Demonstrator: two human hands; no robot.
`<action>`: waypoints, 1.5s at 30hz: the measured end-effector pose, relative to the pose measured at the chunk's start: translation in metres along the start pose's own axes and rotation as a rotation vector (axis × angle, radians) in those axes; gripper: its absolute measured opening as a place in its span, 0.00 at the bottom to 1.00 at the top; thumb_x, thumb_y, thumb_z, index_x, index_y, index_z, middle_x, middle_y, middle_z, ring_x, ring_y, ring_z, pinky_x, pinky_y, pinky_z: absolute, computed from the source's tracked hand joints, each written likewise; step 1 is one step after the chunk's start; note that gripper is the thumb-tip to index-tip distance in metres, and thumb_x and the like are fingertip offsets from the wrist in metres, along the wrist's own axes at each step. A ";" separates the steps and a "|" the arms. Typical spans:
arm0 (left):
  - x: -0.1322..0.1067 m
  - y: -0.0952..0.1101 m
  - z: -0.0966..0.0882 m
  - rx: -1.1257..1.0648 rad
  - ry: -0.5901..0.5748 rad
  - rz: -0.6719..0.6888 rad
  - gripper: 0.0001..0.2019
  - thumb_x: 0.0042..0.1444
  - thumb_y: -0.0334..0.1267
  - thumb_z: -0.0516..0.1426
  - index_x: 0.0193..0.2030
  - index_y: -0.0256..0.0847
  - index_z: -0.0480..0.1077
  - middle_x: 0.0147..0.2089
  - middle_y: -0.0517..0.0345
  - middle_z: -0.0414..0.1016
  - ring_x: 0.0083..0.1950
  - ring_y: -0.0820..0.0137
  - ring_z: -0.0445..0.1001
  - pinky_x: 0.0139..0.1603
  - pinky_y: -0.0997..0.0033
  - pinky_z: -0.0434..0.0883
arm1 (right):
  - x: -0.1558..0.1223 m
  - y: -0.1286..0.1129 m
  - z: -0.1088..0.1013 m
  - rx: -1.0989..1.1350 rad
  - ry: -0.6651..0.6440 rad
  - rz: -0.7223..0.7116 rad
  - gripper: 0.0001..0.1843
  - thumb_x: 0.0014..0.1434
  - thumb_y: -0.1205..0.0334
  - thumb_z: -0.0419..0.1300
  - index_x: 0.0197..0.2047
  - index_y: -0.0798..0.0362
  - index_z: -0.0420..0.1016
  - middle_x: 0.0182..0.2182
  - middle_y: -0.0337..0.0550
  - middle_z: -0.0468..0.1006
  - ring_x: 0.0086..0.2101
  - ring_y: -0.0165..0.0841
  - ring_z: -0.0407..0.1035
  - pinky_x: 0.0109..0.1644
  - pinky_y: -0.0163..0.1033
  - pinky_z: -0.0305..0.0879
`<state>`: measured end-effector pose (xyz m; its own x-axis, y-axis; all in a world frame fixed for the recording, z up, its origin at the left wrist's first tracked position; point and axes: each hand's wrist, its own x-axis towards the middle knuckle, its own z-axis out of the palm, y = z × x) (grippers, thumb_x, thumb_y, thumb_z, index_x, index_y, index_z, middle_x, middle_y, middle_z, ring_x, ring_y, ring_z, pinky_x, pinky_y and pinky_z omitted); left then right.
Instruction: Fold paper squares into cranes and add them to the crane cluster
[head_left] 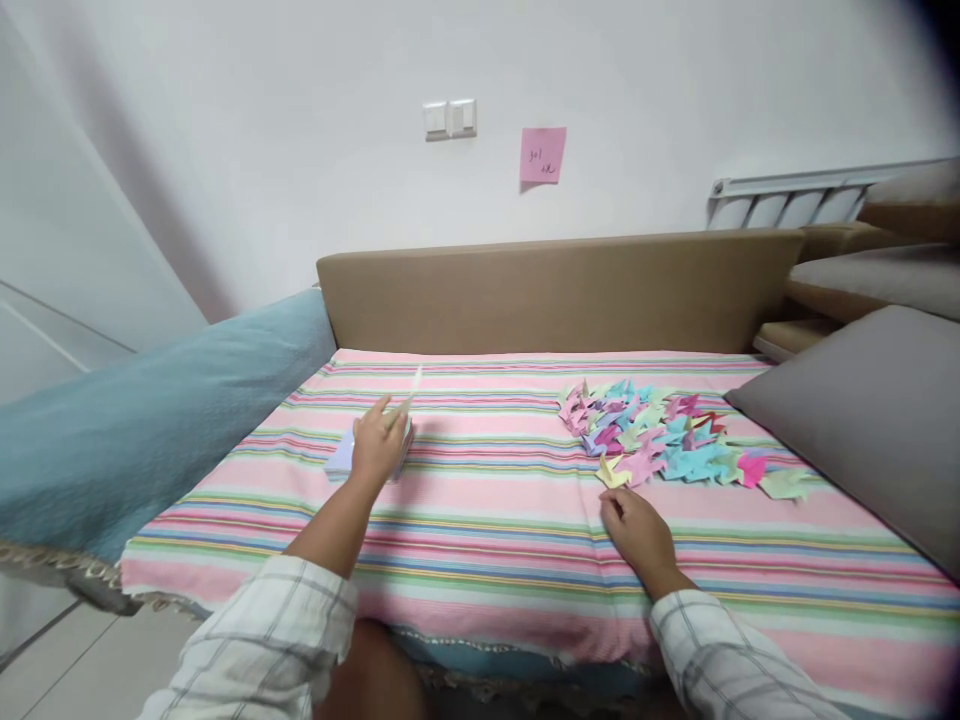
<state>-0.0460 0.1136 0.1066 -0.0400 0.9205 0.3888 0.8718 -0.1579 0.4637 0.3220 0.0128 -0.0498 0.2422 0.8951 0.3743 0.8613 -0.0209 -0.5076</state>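
Note:
My left hand (379, 440) is closed on a thin pale sheet of paper (415, 385), seen nearly edge-on and tilted upward. Below that hand lies a stack of lilac paper (340, 462), partly hidden by my fingers. My right hand (636, 528) rests on the striped cloth with its fingers curled and nothing visible in them. Just beyond its fingertips sits a yellow folded paper crane (613, 472), at the near-left edge of a pile of colourful paper cranes (675, 435). Whether my fingertips touch the yellow one is hard to tell.
The striped cloth (480, 520) covers the sofa seat. A brown backrest (555, 295) runs along the far side. Grey cushions (862, 400) stand at the right, a blue-covered armrest (172, 400) at the left. A pink note (542, 156) and switches (449, 119) are on the wall.

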 end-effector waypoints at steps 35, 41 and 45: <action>-0.146 -0.006 0.100 -0.207 -0.212 0.586 0.08 0.45 0.35 0.59 0.35 0.43 0.72 0.50 0.51 0.72 0.49 0.62 0.69 0.49 0.60 0.66 | -0.033 -0.030 -0.003 0.199 -0.128 -0.537 0.15 0.43 0.73 0.52 0.35 0.52 0.71 0.45 0.48 0.68 0.47 0.40 0.61 0.50 0.46 0.61; -0.146 -0.005 0.100 -0.195 -0.151 0.524 0.05 0.45 0.38 0.61 0.31 0.42 0.70 0.50 0.50 0.72 0.51 0.61 0.69 0.51 0.58 0.65 | -0.034 -0.030 -0.003 0.206 -0.137 -0.539 0.14 0.43 0.73 0.53 0.34 0.52 0.71 0.45 0.48 0.68 0.47 0.40 0.61 0.50 0.45 0.61; -0.146 -0.007 0.101 -0.172 -0.125 0.482 0.08 0.44 0.40 0.63 0.29 0.42 0.69 0.50 0.50 0.72 0.52 0.59 0.68 0.53 0.57 0.64 | -0.034 -0.031 -0.004 0.209 -0.142 -0.533 0.12 0.43 0.72 0.54 0.33 0.52 0.71 0.45 0.48 0.68 0.46 0.40 0.61 0.50 0.45 0.61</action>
<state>0.0034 0.0168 -0.0339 0.4133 0.7627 0.4974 0.6840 -0.6206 0.3833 0.2886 -0.0186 -0.0433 -0.2747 0.8090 0.5197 0.7378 0.5240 -0.4256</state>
